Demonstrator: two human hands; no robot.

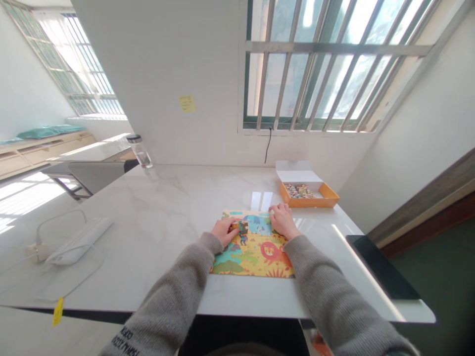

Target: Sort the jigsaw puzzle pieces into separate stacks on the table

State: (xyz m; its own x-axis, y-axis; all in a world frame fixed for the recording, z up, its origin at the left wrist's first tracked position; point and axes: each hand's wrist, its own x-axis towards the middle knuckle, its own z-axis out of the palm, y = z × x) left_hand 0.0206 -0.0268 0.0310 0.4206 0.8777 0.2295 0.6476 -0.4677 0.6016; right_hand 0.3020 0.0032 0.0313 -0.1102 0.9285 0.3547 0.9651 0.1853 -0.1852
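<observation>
A colourful animal picture puzzle (256,254), with a red lion, a blue elephant and a green crocodile, lies flat on the white table in front of me. My left hand (224,232) rests at its left upper side, thumb and fingers closed on a small stack of puzzle pieces (242,227) with a dark top. At the puzzle's upper right corner is my right hand (283,220), its fingers bent and fingertips down on the surface. Whatever lies beneath those fingertips is hidden.
Behind my right hand an orange box (311,201) stands with its lid up, holding many pieces. A dark tablet-like slab (382,267) lies at the right edge. To the left are a white power strip (79,242) with cables and a clear bottle (140,152).
</observation>
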